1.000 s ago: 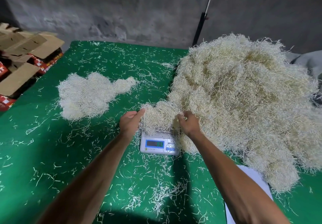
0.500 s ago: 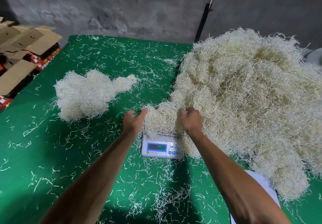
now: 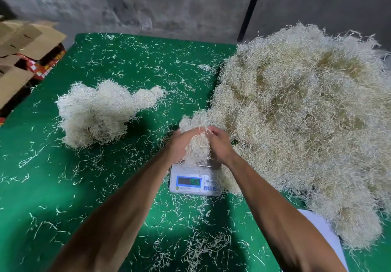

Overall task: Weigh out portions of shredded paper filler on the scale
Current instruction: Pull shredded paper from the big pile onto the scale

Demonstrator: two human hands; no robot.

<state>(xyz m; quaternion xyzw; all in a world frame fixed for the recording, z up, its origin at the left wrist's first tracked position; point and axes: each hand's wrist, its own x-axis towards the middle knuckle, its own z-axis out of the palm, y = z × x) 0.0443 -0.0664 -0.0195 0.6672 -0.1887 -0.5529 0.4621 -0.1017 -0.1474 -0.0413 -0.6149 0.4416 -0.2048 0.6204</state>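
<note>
While both our hands were closed around one clump of shredded paper [image 3: 197,144], we held it just above the scale [image 3: 195,181], which sat near the middle of the table [image 3: 63,187], a little toward the near edge. Our left hand [image 3: 179,144] cupped the clump from its left side, fingers curled into the strands, and our right hand [image 3: 220,144] gripped it from the right, fingers bent over the top of it. We could not tell whether the bottom of the clump touched the scale's platform, since our hands and the paper hid that spot. The scale's display [image 3: 189,181] glowed with green digits that were too blurred for us to read.

The big heap of shredded paper [image 3: 306,112] covered the table's right side, from the far right corner down toward the near right corner, and its left fringe lay against the scale's right side. A smaller pile [image 3: 95,112] rested well apart from the scale, toward the left edge of the table. Loose strands [image 3: 194,248] were scattered over the green cloth all around.

A white sheet [image 3: 323,235] showed at the near right corner, partly under the big heap. Beyond the table's left edge stood open cardboard boxes [image 3: 25,45]. A dark pole [image 3: 249,13] rose behind the far edge against the grey wall [image 3: 148,2].
</note>
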